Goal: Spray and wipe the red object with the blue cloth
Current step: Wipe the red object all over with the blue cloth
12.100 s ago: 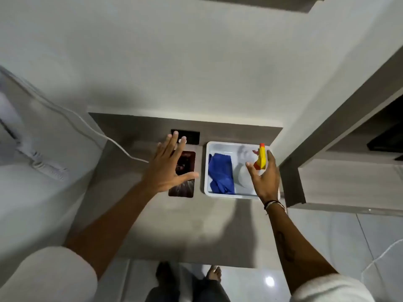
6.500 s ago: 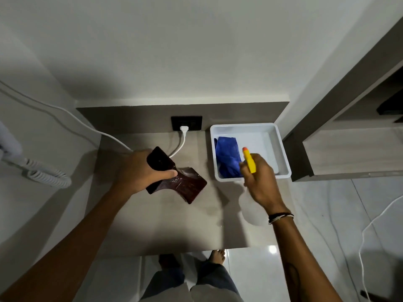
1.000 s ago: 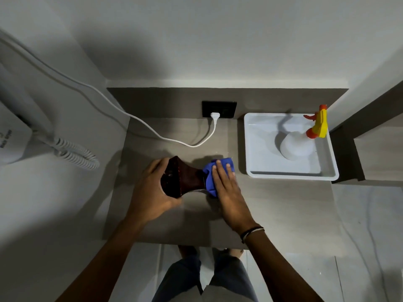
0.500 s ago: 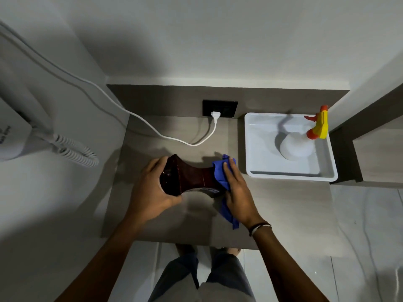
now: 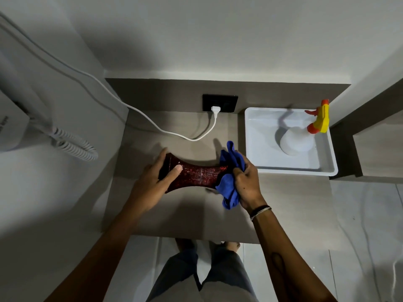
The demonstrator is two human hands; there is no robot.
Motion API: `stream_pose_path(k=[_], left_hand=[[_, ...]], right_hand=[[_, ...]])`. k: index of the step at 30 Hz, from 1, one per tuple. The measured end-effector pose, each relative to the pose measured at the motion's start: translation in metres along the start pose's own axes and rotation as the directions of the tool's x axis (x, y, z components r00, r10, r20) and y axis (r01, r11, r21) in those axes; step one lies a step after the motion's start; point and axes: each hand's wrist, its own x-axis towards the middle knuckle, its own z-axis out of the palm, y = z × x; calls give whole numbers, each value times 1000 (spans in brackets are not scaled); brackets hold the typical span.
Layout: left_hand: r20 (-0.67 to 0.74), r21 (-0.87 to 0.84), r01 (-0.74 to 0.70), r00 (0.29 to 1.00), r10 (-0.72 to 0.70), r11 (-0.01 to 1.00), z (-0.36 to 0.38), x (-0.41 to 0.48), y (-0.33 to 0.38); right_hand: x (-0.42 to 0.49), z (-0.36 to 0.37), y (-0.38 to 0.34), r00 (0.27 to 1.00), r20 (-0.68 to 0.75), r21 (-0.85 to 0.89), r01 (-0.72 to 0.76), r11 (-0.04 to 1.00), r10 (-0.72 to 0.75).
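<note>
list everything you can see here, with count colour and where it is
red object: 1, dark glittery red, lying on the counter, held at both ends
blue cloth: 1, blue, bunched over the object's right end
spray bottle: 1, white with yellow and orange head, in the tray
tray: 1, white, right side of counter
counter: 1, grey-brown
socket: 1, black, back panel
cable: 1, white, plugged in
left hand: 1, gripping the object
right hand: 1, clutching the cloth

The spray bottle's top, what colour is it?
Yellow with orange-red trigger and nozzle, on the spray bottle; seen in the head view.
</note>
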Motion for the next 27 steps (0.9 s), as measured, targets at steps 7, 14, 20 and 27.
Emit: stream_pose_path(k=[7, 14, 20, 27], left_hand=[[-1, 78, -184, 983, 185, 980, -3, -8, -19], [-195, 128, -398, 888, 416, 909, 6, -5, -5], [-195, 194, -371, 893, 406, 908, 8, -4, -14], [-123, 112, -291, 945, 304, 950, 10, -2, -10]], right_hand=[[-6, 8, -10, 973, -15, -210, 223, 952, -231], [-67, 56, 5, 727, 449, -439, 686, 580, -520], [-42, 40, 33, 775, 470, -736, 608, 296, -422], [-72, 80, 15, 744, 497, -494, 666, 559, -448]])
